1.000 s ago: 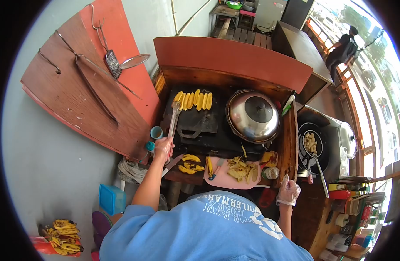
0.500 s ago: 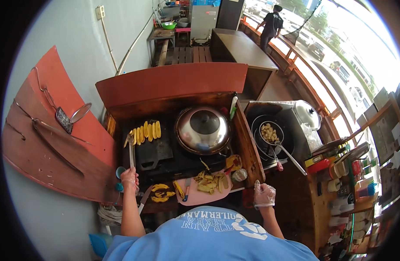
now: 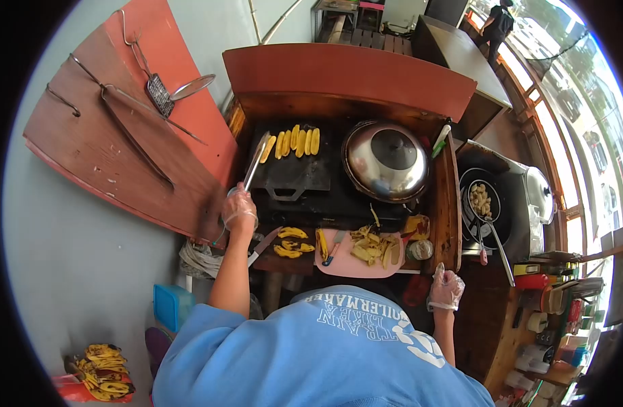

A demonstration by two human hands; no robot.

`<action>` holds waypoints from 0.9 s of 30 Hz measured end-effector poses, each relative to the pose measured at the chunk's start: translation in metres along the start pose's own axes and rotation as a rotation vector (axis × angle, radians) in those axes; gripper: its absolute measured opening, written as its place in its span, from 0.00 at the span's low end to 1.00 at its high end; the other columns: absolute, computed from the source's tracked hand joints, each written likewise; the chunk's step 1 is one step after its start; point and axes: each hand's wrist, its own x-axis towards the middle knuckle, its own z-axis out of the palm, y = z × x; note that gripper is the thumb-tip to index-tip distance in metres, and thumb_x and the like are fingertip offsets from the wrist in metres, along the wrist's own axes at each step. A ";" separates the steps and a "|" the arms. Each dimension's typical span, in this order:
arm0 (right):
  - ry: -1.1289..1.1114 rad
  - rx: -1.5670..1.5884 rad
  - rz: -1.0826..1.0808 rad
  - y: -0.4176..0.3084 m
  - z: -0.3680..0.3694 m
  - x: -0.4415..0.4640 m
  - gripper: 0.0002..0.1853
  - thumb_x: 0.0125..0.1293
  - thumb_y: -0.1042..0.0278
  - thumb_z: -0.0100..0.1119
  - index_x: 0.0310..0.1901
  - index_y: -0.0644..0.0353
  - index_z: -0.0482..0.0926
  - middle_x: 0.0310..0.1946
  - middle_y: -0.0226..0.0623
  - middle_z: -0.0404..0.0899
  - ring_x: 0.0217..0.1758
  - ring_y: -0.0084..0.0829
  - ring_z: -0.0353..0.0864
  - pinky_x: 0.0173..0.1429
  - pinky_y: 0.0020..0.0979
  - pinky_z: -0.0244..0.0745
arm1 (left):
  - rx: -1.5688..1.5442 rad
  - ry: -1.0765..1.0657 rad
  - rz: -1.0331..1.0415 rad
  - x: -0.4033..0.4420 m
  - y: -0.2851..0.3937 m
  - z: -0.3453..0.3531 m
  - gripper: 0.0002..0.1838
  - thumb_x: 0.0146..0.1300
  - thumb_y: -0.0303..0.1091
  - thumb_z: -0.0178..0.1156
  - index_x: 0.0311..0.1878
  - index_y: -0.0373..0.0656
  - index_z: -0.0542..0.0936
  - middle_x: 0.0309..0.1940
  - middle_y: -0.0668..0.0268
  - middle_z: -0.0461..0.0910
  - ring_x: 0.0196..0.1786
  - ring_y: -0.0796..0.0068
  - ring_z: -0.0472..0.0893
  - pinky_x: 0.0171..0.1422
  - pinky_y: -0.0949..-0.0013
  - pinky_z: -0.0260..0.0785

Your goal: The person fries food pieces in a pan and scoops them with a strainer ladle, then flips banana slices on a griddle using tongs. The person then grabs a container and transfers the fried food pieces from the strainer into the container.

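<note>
My left hand (image 3: 239, 210), in a clear plastic glove, is closed around metal tongs (image 3: 257, 160). The tongs' tips are beside the leftmost piece in a row of banana slices (image 3: 299, 141) on a black griddle plate (image 3: 277, 178). My right hand (image 3: 446, 290), also gloved, is held as a fist with the thumb up near the counter's right corner, with nothing visible in it. A pink cutting board (image 3: 352, 268) bears banana peels (image 3: 374, 246), a banana and a small knife (image 3: 334, 248). Left of it lie bananas (image 3: 291, 243) and a larger knife (image 3: 263, 245).
A domed lid (image 3: 386, 163) covers a pan right of the griddle. Farther right, a strainer (image 3: 484, 202) holding pale chunks sits over a dark wok. Utensils hang on the red panel (image 3: 122, 102) at left. Bananas (image 3: 103, 373) lie at lower left. A person (image 3: 499, 30) stands far off.
The camera view has shifted, bringing the lower-left bananas into sight. The tongs' tips, over the leftmost slices before, are now at their left side. My right hand remains in a fist.
</note>
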 end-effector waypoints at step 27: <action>-0.010 0.002 -0.063 0.000 0.006 -0.002 0.24 0.71 0.55 0.58 0.20 0.63 0.76 0.17 0.49 0.74 0.20 0.48 0.74 0.28 0.46 0.66 | -1.241 -0.529 -0.632 0.006 -0.018 0.062 0.12 0.67 0.39 0.65 0.47 0.43 0.83 0.19 0.71 0.74 0.13 0.82 0.68 0.13 0.76 0.57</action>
